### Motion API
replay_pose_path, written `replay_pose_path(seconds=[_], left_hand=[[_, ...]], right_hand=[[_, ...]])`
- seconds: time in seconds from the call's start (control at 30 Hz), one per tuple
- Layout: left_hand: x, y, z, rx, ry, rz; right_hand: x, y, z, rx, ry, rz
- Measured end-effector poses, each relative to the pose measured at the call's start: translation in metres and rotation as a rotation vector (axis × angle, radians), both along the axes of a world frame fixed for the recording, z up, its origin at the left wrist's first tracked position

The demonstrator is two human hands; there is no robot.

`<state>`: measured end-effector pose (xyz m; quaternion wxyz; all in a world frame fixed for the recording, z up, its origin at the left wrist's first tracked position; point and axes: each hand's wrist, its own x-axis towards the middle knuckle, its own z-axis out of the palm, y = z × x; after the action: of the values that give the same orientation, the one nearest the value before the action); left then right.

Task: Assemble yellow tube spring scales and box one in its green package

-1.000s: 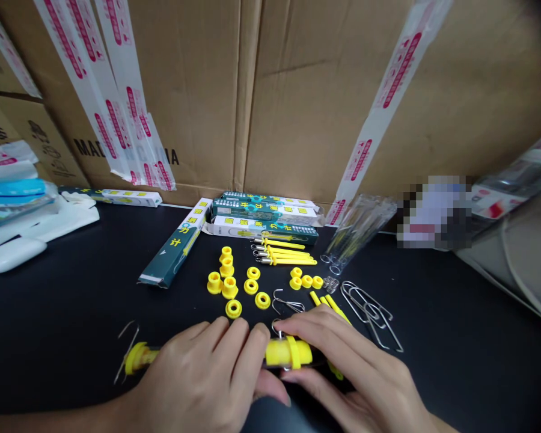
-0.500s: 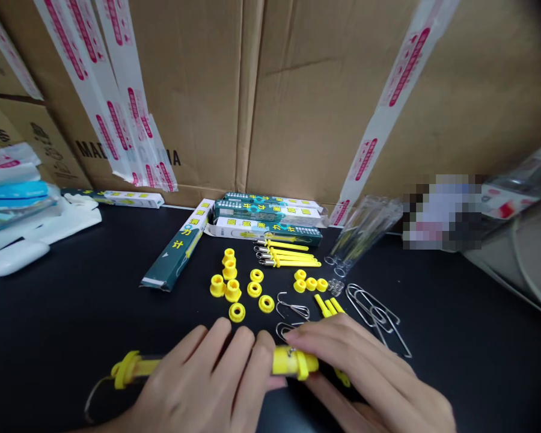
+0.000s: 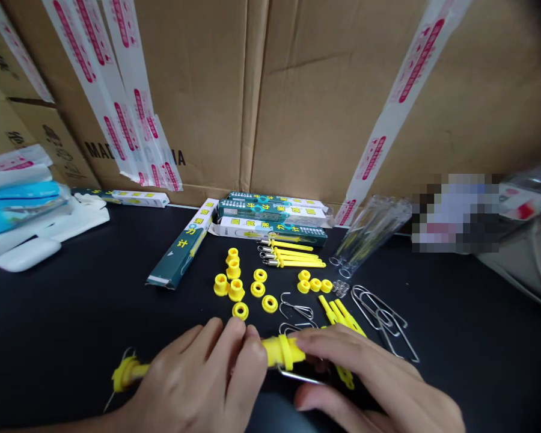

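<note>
My left hand (image 3: 198, 376) grips a long yellow plastic rod (image 3: 282, 352) near its middle, and a flanged end (image 3: 126, 373) sticks out to the left with thin wire beside it. My right hand (image 3: 369, 379) wraps the rod's thicker collared end, and a bent metal wire (image 3: 300, 376) shows beneath it. Just above my hands lie yellow plastic rings (image 3: 252, 282), a wire hook (image 3: 296, 310), short yellow sticks (image 3: 340, 316) and large wire loops (image 3: 381, 319). Further up are yellow metal-tipped rods (image 3: 293, 252).
Green-and-white boxes (image 3: 270, 216) stand at the back of the black table (image 3: 67, 313), with a clear plastic tube (image 3: 369, 234) to their right. White and blue packages (image 3: 22, 204) lie at the left. Taped cardboard cartons (image 3: 252, 102) form the back wall.
The view has drifted, shifting everything slightly right. My hands have turned the yellow rod, and the metal wire now shows under its right end.
</note>
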<state>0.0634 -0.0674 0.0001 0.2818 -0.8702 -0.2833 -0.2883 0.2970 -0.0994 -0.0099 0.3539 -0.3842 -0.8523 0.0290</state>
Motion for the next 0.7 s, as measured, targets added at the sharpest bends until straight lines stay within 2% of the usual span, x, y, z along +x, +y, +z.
replay_pose_path(seconds=[0.1, 0.27, 0.57, 0.7], left_hand=[[0.0002, 0.0008, -0.0022, 0.026, 0.002, 0.002], [0.0010, 0.0001, -0.0034, 0.053, -0.028, -0.021], [0.0006, -0.0018, 0.0023, 0.018, -0.027, -0.066], [-0.0008, -0.0033, 0.0031, 0.033, -0.018, -0.081]], right_hand=[[-0.0017, 0.0010, -0.0029, -0.031, -0.024, -0.025], [-0.0060, 0.0039, -0.0046, 0.034, 0.009, -0.030], [-0.0037, 0.0009, -0.0056, -0.057, 0.016, 0.002], [-0.0053, 0.0037, -0.0009, -0.043, 0.009, 0.004]])
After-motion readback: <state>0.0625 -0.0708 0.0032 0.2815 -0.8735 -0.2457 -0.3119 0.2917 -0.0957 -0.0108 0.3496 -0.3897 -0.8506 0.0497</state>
